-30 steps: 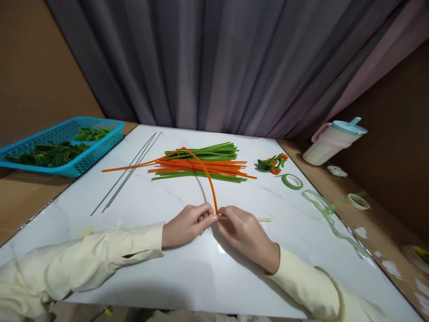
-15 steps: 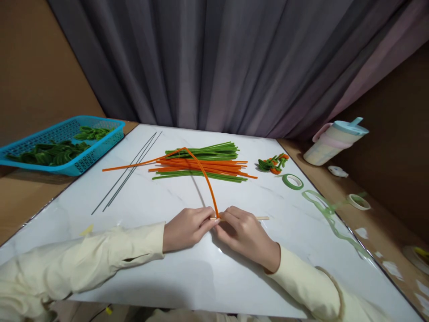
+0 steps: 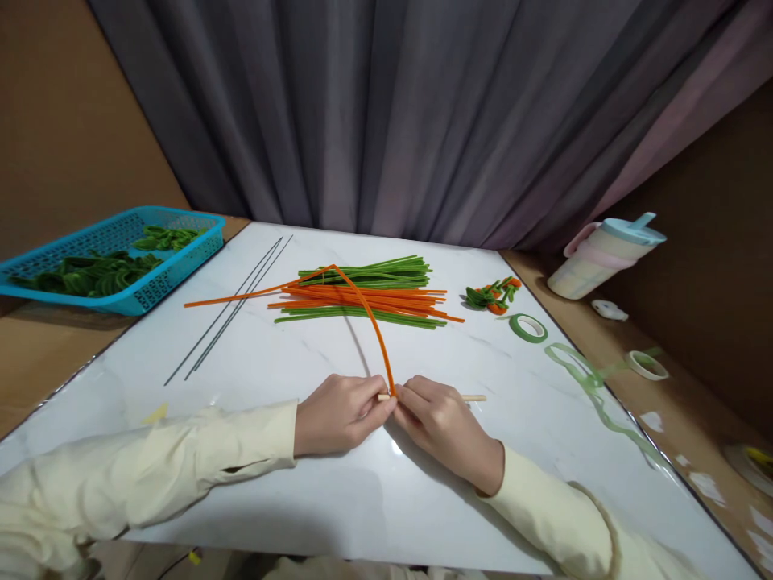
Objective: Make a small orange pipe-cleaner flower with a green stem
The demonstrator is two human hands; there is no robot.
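My left hand [image 3: 341,412] is closed in a pinch at the near end of an orange pipe cleaner [image 3: 379,334], beside the tip of a thin wooden stick [image 3: 474,398]. My right hand [image 3: 448,423] is closed around that stick, which pokes out past its knuckles. The fingertips of both hands almost meet, hiding how the pipe cleaner sits against the stick. From there the pipe cleaner rises, bends sharply and runs left above the loose orange pipe cleaners [image 3: 362,296] and green pipe cleaners [image 3: 378,272].
Three or so dark wires [image 3: 233,310] lie at left. A blue basket [image 3: 142,302] of green leaf shapes stands beyond. To the right are small orange-green flower pieces [image 3: 495,296], green tape rolls [image 3: 528,328], a loose tape strip [image 3: 604,403] and a tumbler [image 3: 604,258].
My right fingers have shifted slightly at the stick, and a bit more of its left tip shows. The pipe cleaner's bend stays in nearly the same place.
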